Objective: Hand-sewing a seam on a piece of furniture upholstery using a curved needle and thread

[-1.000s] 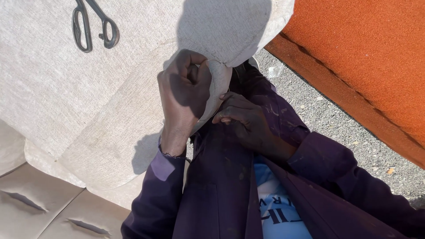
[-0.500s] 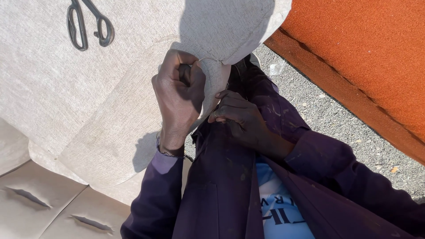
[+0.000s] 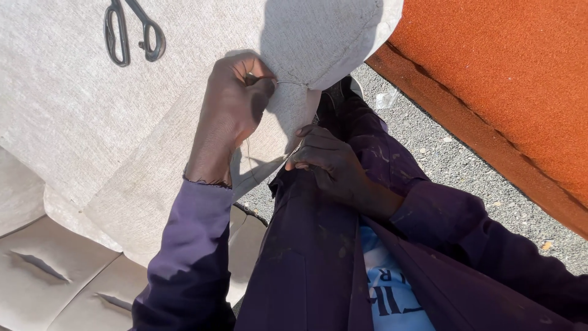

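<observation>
My left hand (image 3: 229,113) is closed on a thin needle (image 3: 286,83) with thread, held against the edge of a light grey upholstery fabric (image 3: 92,122) that covers a cushion. My right hand (image 3: 327,162) pinches the lower edge of the same fabric near my lap, holding it taut. A thin thread hangs below the left hand along the fabric fold. Both arms wear dark purple sleeves.
Black scissors (image 3: 131,34) lie on the fabric at the upper left. A beige tufted cushion (image 3: 55,282) sits at the lower left. An orange panel (image 3: 508,79) stands at the right over grey gravel ground (image 3: 453,165).
My left hand has moved up and left along the fabric edge, drawing the needle and thread out. The right hand shifted slightly lower on the fabric edge.
</observation>
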